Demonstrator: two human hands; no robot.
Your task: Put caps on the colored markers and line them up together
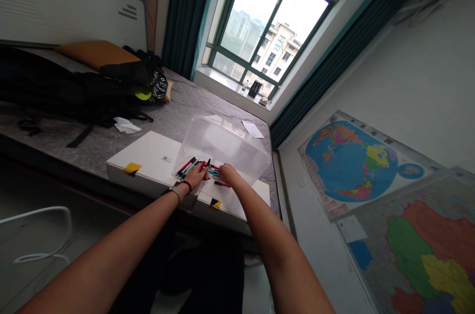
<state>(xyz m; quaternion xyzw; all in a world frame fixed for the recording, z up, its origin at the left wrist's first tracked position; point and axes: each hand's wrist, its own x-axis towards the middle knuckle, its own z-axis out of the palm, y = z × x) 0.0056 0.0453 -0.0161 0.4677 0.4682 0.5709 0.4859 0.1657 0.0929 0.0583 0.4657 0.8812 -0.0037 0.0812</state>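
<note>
A clear plastic box (pixel 237 148) lies on two white cartons, and several pens (pixel 186 167) in black, red and teal are loose on its near side. My left hand (pixel 196 176) is closed around a red pen (pixel 202 165), with a black tip standing up beside it. To its right, my right hand (pixel 228 174) is closed among the pens, its fingertips turned down and partly hidden. What it pinches, if anything, cannot be made out. Just below it a red pen with a black end (pixel 221 184) lies apart from the others.
The left white carton (pixel 146 153) and right white carton (pixel 222 210) sit at the mattress edge. A black bag (pixel 74 91), a crumpled tissue (pixel 126 125) and an orange cushion (pixel 97 53) lie to the left. White paper (pixel 253 129) lies behind the box. Wall maps (pixel 352 160) hang right.
</note>
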